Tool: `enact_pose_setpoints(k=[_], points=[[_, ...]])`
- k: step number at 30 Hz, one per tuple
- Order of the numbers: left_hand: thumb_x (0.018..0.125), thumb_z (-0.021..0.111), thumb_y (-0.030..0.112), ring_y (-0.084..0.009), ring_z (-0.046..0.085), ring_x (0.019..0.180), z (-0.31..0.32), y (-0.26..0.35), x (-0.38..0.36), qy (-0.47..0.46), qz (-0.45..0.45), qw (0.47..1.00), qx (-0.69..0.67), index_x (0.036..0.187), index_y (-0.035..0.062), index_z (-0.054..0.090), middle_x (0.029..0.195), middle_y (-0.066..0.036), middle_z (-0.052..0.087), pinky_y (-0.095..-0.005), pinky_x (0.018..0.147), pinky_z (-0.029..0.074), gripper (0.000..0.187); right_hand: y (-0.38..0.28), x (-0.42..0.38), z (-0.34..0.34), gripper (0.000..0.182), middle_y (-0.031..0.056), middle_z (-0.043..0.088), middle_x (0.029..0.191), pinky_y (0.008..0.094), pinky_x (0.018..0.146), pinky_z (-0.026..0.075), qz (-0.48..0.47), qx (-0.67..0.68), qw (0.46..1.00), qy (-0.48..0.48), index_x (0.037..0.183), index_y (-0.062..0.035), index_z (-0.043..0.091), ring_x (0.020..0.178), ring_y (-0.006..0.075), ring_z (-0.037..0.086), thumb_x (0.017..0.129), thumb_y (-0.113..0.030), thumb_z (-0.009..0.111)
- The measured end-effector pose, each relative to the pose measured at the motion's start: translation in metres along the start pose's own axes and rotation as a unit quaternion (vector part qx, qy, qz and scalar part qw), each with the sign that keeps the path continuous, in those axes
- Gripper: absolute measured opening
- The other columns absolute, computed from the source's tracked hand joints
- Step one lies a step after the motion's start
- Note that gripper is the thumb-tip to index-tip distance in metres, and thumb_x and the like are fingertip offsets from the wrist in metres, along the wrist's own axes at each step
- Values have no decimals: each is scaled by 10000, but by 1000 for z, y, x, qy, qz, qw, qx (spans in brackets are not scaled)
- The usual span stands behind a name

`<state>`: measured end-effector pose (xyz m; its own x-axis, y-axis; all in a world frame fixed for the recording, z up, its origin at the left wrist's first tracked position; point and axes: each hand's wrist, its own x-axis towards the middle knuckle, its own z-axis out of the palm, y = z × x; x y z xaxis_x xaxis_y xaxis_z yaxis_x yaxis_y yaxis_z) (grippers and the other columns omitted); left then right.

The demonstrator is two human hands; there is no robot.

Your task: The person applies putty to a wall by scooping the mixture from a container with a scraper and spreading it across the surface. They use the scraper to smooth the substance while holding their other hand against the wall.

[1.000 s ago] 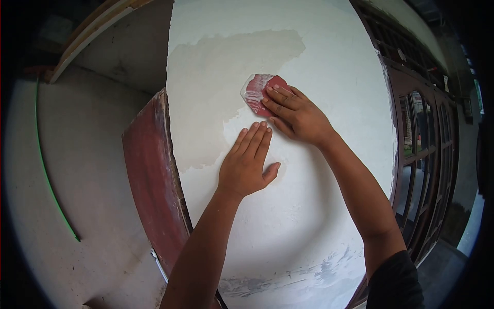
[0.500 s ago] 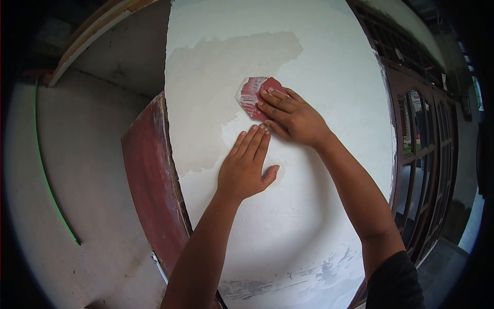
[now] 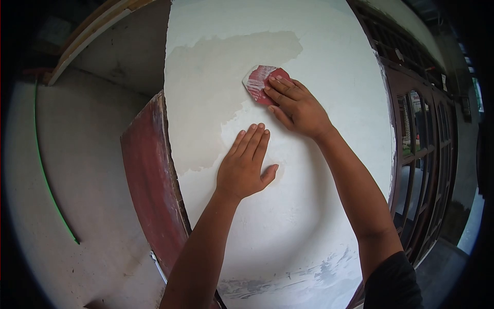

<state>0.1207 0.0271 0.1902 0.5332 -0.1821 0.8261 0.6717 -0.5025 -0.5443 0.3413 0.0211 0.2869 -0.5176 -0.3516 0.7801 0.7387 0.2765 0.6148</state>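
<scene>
A flat, many-sided red putty spreader (image 3: 257, 85), smeared with white putty, lies against the white wall panel (image 3: 303, 206). My right hand (image 3: 299, 108) grips its right part, fingers laid across its face and the thumb low at its edge. Below and to the left, my left hand (image 3: 244, 162) rests flat on the panel with fingers extended and thumb out, holding nothing. A greyish damp-looking putty patch (image 3: 200, 98) with ragged edges spreads over the panel's upper left, beside the spreader.
To the left stands a dark red board (image 3: 152, 180) with a rough edge. A green strip (image 3: 46, 175) hangs down the far-left wall. Brown doors with glass panes (image 3: 419, 129) flank the panel on the right. Dark grey smears (image 3: 288, 280) mark the panel's lower part.
My right hand has moved the putty spreader up and slightly right across the panel. My left hand has stayed nearly in place.
</scene>
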Motion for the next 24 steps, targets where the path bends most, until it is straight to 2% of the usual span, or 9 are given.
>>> enact_pose_setpoints(k=[2,7,11,15,24], points=[[894,718,325,-341,443,1470,-1,1,0,2,-1,1000,-3,1448,-56,502,1534,-221,493,-484,1235,339,706,-4,-11,-2,413,126,619,1450,485,1173,414,32,10,999,-25,1343,-79,675,1372,301,559,960,-231,701],[889,724,323,-342,444,1470,-1,1,-1,6,-6,1000,-5,1444,-55,509,1531,-221,498,-483,1235,338,705,-3,-42,-15,428,122,618,1455,481,1171,415,41,-12,999,-6,1349,-73,672,1382,295,554,952,-227,710],[885,728,323,-340,445,1469,0,1,0,9,-2,1000,-2,1444,-55,512,1530,-221,501,-483,1235,340,708,-5,-26,-13,434,122,617,1456,490,1173,411,49,4,999,22,1356,-65,665,1386,297,550,959,-236,704],[880,731,324,-341,445,1469,-1,1,0,7,0,1000,-3,1445,-56,510,1529,-220,502,-484,1233,343,716,-7,1,-1,437,125,616,1453,493,1185,395,31,5,1000,5,1366,-63,653,1395,304,538,982,-270,682],[870,736,326,-341,450,1466,-1,1,0,12,-1,1000,-6,1437,-61,517,1523,-221,509,-486,1231,345,720,-6,-37,-18,434,123,620,1452,492,1177,407,51,3,998,-22,1353,-63,668,1381,298,556,951,-221,713]])
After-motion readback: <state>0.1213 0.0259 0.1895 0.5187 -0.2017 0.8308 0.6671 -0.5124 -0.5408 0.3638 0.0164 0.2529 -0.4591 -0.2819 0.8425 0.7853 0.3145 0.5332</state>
